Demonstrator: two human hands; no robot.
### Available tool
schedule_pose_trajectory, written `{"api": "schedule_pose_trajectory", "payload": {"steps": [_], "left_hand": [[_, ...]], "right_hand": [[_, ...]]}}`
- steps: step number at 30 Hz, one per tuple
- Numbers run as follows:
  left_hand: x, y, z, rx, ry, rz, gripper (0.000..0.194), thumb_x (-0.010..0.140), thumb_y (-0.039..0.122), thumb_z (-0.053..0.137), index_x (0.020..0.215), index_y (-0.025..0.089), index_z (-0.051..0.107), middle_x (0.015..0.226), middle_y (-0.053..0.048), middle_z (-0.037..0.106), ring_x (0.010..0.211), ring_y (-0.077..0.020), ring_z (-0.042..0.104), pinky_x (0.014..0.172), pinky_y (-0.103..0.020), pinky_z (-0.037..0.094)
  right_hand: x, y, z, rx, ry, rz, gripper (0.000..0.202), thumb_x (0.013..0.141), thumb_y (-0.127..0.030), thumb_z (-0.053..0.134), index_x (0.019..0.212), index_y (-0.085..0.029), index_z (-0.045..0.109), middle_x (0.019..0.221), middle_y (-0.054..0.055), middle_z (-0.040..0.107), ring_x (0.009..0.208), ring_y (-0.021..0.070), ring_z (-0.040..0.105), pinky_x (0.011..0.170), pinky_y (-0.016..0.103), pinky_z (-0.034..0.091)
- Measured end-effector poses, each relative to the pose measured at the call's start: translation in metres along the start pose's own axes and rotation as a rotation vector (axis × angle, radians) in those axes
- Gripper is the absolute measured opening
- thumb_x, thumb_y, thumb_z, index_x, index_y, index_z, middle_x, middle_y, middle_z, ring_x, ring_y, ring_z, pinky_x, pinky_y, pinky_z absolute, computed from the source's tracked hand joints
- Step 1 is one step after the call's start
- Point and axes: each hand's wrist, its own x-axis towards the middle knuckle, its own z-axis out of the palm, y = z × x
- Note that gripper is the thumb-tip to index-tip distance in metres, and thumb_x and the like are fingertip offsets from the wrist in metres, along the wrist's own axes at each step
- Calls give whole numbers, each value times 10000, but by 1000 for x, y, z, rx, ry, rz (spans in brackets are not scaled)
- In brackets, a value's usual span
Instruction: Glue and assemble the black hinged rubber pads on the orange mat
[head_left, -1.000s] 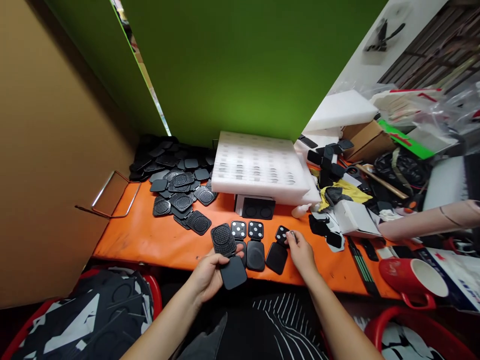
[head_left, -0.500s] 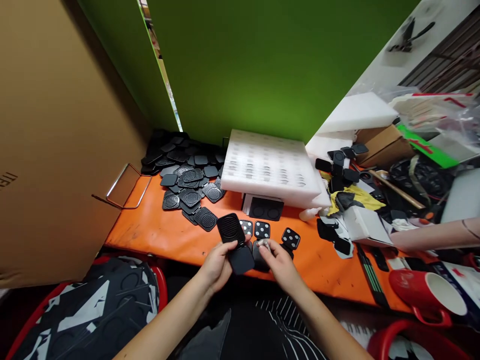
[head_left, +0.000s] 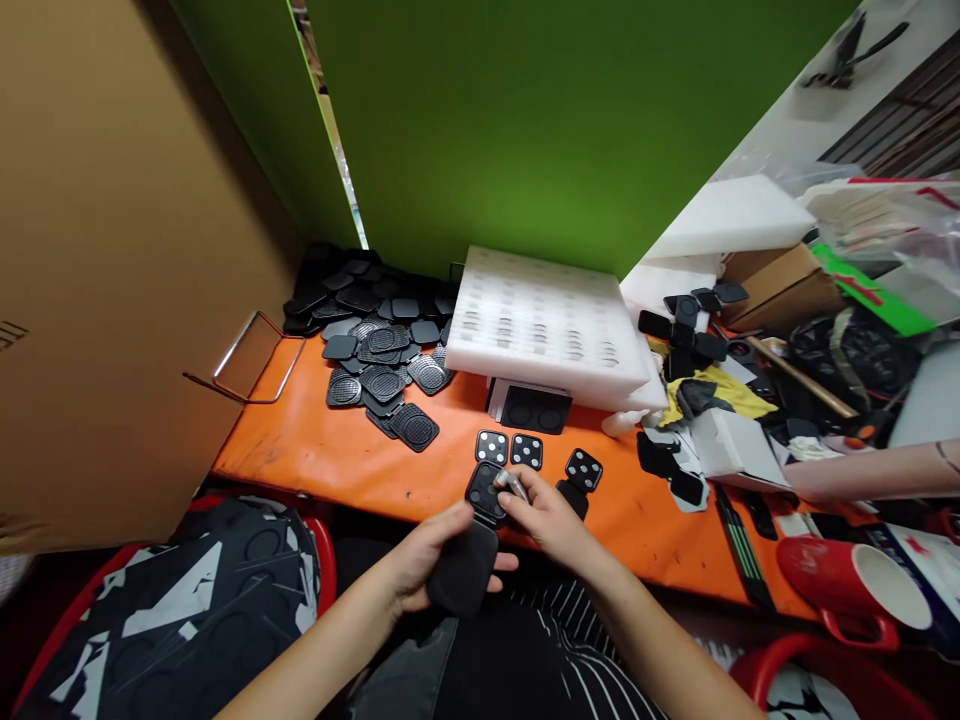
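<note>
My left hand (head_left: 431, 562) is closed on a black hinged two-panel plastic piece (head_left: 463, 570), fingers beneath and thumb on top. Its smaller far panel has round recesses and tilts up toward my right hand (head_left: 541, 515). Between thumb and fingertips, that hand pinches a small stack of silvery discs (head_left: 511, 485) over the recessed panel. Just beyond lie black square panels with light round dots: a left one (head_left: 492, 447), a middle one (head_left: 526, 452) and a right one (head_left: 583, 470). My right hand partly hides what lies under it.
A heap of black ridged pieces (head_left: 382, 350) covers the back left of the orange tabletop (head_left: 300, 445). White foam block (head_left: 544, 315) stands at the back centre, with a small white bottle (head_left: 624, 423) near it. A red mug (head_left: 847, 590) sits at the right, and a wire stand (head_left: 259, 365) at the left.
My left hand has drawn the black piece nearer and turned it, so recesses show instead of ridges. My right hand has shifted slightly left, bringing the silvery discs over it.
</note>
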Motion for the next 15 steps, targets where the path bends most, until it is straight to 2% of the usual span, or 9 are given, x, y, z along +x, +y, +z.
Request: {"api": "schedule_pose_trajectory", "payload": {"steps": [2, 3, 5, 8, 12, 15], "left_hand": [[-2, -4, 0, 71, 90, 20, 574, 678, 264, 714, 1207, 205, 499, 943, -86, 672, 770, -226, 669, 689, -332, 506], [-2, -5, 0, 105, 139, 57, 551, 664, 195, 705, 1179, 201, 509, 968, -86, 671, 760, -202, 664, 697, -314, 501], [1, -8, -2, 167, 227, 144, 476, 669, 172, 671, 1124, 183, 530, 1045, -99, 656, 775, -183, 651, 716, -305, 495], [9, -12, -8, 353, 272, 234, 437, 689, 184, 611, 1120, 163, 536, 1085, -107, 644, 889, -230, 634, 787, -360, 489], [15, -21, -17, 783, 256, 395, 558, 706, 110, 508, 1259, 178, 485, 1269, -91, 560, 1200, -265, 478, 1036, -433, 343], [13, -28, -20, 1071, 264, 466, 668, 728, 65, 447, 1372, 227, 378, 1361, -57, 483, 1254, -229, 428, 1085, -411, 289]], "right_hand": [[0, 0, 0, -254, 74, -71, 221, 838, -333, 518, 1023, -214, 524, 954, 25, 601, 850, 168, 549, 761, 295, 415], [-1, -1, 1, -349, 111, -78, 219, 868, -337, 477, 1045, -213, 518, 988, 39, 607, 886, 179, 551, 783, 306, 411], [-2, -4, 2, -486, 140, -81, 225, 921, -343, 379, 991, -202, 540, 959, 56, 619, 878, 186, 560, 767, 306, 411], [-3, -10, 7, -648, 76, -111, 286, 943, -323, 330, 869, -199, 577, 851, 49, 621, 807, 179, 571, 709, 284, 405], [-5, -18, 13, -854, -3, -61, 251, 934, -294, 373, 865, -206, 598, 842, 37, 630, 800, 175, 586, 667, 260, 378], [-9, -21, 16, -975, -3, -24, 265, 934, -267, 361, 852, -190, 600, 842, 52, 629, 762, 178, 587, 628, 264, 353]]}}
